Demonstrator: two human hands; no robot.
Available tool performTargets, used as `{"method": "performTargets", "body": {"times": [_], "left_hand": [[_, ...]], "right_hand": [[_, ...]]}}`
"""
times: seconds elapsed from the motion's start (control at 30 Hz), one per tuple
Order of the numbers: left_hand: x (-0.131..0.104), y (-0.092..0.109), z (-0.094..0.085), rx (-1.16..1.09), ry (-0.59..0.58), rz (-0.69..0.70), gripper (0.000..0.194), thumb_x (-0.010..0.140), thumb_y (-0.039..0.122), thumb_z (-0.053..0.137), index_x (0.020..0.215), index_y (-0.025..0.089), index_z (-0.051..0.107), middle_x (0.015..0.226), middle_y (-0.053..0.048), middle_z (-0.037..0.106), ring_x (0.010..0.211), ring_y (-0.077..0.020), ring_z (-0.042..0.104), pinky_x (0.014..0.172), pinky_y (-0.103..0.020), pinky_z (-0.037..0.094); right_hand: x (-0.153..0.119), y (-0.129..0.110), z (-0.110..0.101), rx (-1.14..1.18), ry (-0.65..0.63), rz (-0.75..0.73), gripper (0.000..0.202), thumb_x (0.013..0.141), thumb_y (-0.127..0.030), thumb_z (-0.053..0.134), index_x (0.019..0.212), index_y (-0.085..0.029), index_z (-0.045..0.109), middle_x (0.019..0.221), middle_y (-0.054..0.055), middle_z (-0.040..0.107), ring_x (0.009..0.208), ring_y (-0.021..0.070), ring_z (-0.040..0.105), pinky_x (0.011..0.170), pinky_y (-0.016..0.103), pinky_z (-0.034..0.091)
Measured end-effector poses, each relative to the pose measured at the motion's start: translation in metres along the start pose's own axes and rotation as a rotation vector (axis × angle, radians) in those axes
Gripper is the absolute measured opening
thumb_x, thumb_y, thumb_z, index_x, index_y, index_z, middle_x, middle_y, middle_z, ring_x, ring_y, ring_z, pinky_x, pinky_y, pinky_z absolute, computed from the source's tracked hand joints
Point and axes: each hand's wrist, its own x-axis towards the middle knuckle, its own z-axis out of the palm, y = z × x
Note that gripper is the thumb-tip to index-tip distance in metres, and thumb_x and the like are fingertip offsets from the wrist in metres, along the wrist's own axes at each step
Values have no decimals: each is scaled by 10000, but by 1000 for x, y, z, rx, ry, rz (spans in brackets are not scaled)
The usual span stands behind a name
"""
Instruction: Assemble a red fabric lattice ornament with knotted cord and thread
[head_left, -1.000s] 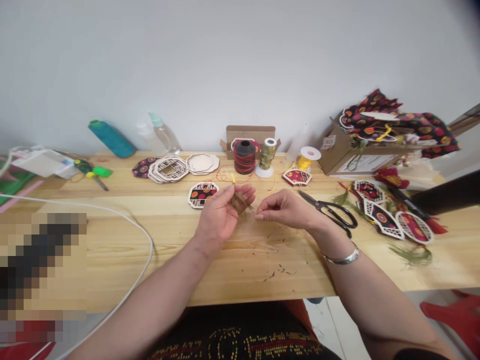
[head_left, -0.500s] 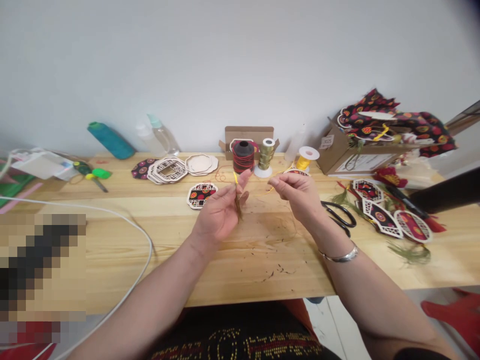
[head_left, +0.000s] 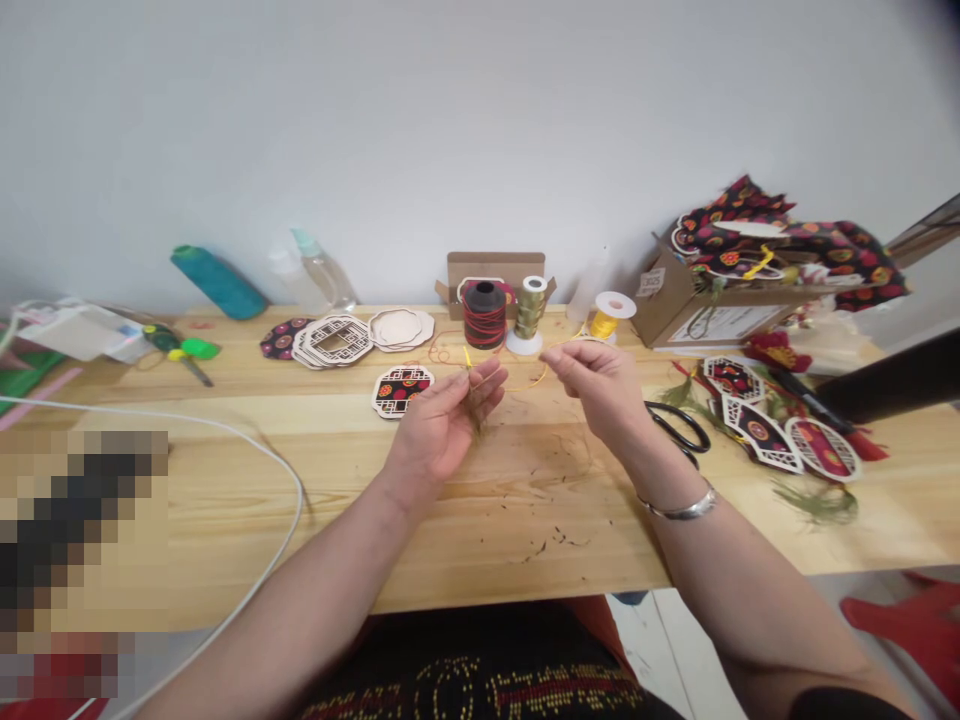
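Note:
My left hand (head_left: 442,415) pinches a small green tassel (head_left: 478,408) over the middle of the table, with a yellow loop standing up above the thumb. To its right, my right hand (head_left: 596,385) has thumb and index finger closed on a thin yellow cord (head_left: 541,376). The cord sags between the two hands. Just beyond them stand a spool of dark red cord (head_left: 485,318), a spool of green-gold thread (head_left: 529,315) and a spool of yellow cord (head_left: 606,322). A patterned octagonal piece (head_left: 403,391) lies left of my left hand.
Black-handled scissors (head_left: 686,428) lie beside my right wrist. Farther right are finished ornaments (head_left: 761,437) and a cardboard box (head_left: 731,318) heaped with patterned cloth. Stacked frames (head_left: 337,341), a teal thread cone (head_left: 219,283) and a white cable (head_left: 289,480) are on the left.
The yellow loop and tassel have shifted slightly in my left hand, whose fingers have come closer together. The cord now hangs in a wider curve near my right fingertips.

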Motion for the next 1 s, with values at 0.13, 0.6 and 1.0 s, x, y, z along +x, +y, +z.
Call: {"method": "performTargets", "body": {"times": [0.13,0.6,1.0], "left_hand": [[-1,0,0,30,3,-32,243,893,128,510,774,107,721,945,-107,760,889,-193,718,900,-351,540],[-4,-7,-1,168,3,46,98,764,197,716,747,101,722,932,-129,751,794,-218,724,742,-349,525],[-3,-10,-2,147,-30,33,153,687,246,777,751,110,751,826,-113,760,821,-238,716,808,-387,543]], "right_hand": [[-1,-1,-3,177,-213,94,306,647,-469,814,639,-189,693,455,-70,412,447,53,267,445,235,186],[10,7,-11,-259,-38,61,235,760,-346,624,604,-173,595,579,-13,549,561,102,437,572,265,350],[-17,14,21,-626,-103,-374,124,861,-254,596,812,-187,688,688,9,625,643,129,522,639,272,413]]}}
